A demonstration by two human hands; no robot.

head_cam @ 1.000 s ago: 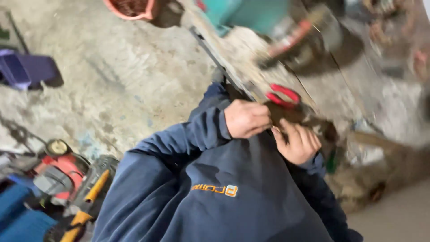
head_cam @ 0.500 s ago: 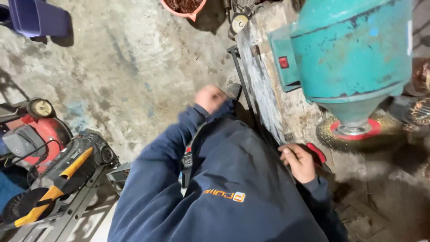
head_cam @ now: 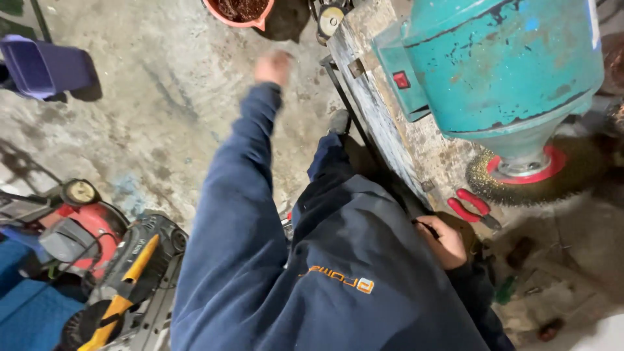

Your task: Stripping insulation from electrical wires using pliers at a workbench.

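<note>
Head view, looking down your own front. Your left hand (head_cam: 273, 67) is stretched out over the concrete floor (head_cam: 149, 97), arm nearly straight in its dark blue sleeve (head_cam: 240, 175). It is blurred; you cannot tell how far its grip is open or whether it holds anything. It hangs short of the orange-red tub (head_cam: 239, 12) at the top edge, with the end of the tabletop (head_cam: 390, 123) just to its right.

Your right hand (head_cam: 443, 242) sits low against your jacket at the tabletop's near edge. Grip partly curled, fingers folded inward; something dark and thin shows at the fingertips, too small to name. Red-handled pliers (head_cam: 473, 208) lie on the tabletop just beyond that hand, up and to its right, near but not touching, handles toward you.

Past the pliers stands the teal bench grinder (head_cam: 494, 65), its wire brush wheel (head_cam: 533, 179) hanging low over the worn, chipped top. The grinder body crowds the whole right side; little free surface between wheel, pliers and hand.

Open room is on the left: bare floor from the left hand down toward the red mower (head_cam: 78, 224) and the black and yellow machine (head_cam: 130, 273) at lower left. A purple bin (head_cam: 45, 65) stands at the far left edge, well apart from both hands.
</note>
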